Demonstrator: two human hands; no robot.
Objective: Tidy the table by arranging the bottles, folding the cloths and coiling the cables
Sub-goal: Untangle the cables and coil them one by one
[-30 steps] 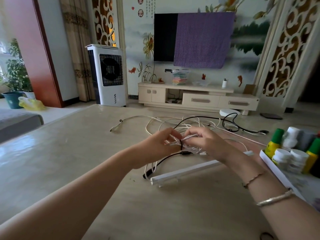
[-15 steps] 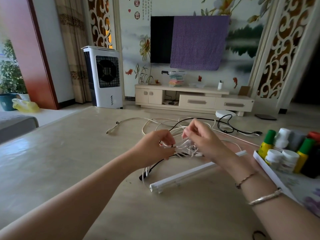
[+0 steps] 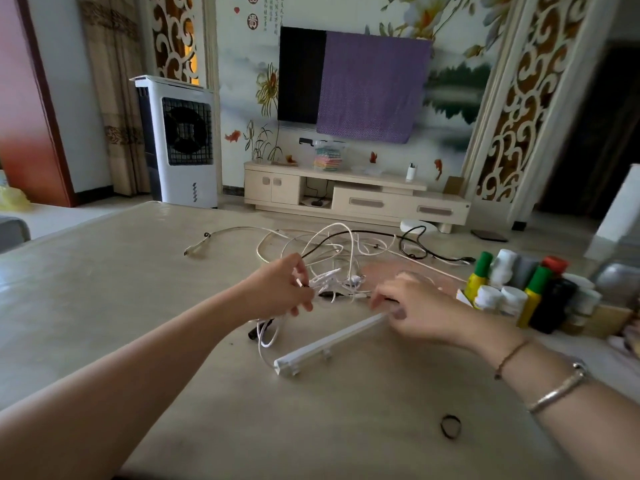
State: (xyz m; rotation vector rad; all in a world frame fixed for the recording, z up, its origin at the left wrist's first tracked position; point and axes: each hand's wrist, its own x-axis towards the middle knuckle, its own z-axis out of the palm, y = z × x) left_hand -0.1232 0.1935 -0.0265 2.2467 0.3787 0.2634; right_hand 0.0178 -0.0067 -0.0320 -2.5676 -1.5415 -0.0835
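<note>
A tangle of white and black cables [image 3: 341,252] lies in the middle of the beige table [image 3: 138,306]. My left hand [image 3: 282,289] pinches a bunch of the white cables just above the tabletop, and loops rise from it. My right hand [image 3: 419,308] is lower and to the right. Its curled fingers close on a black cable [image 3: 392,300] beside the white bar [image 3: 329,342], though the hand is blurred. Several bottles [image 3: 512,289] with green, white and red caps stand grouped at the right.
A black elastic band [image 3: 450,426] lies near the table's front right. One pale cable end [image 3: 195,250] trails off to the left. A black cable [image 3: 415,242] loops toward the bottles. A patterned cloth [image 3: 632,339] shows at the right edge.
My hands have drawn apart. The right one dropped down and to the right toward the white bar, while the left still holds the white cable bunch. The camera tilted down a little.
</note>
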